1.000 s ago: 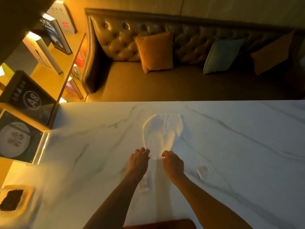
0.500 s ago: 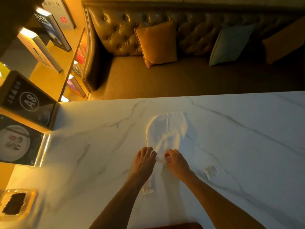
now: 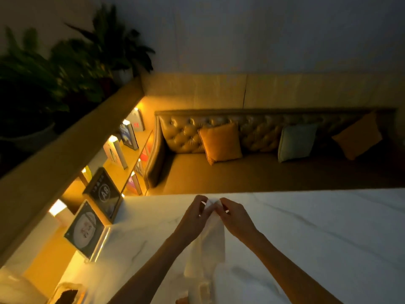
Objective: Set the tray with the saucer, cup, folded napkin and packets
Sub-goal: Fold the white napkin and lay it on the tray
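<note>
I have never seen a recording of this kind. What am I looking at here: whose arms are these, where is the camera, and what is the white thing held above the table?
There is no machine here. These are the two bare arms of a person. The camera is worn on the person's head and looks forward and down, so you see the scene almost as that person sees it. The left hand and the right hand each pinch the top end of a soft white napkin. The napkin is lifted, and its lower part reaches down to the white marble table. Beyond the far edge of the table stands a brown buttoned leather sofa.
</note>
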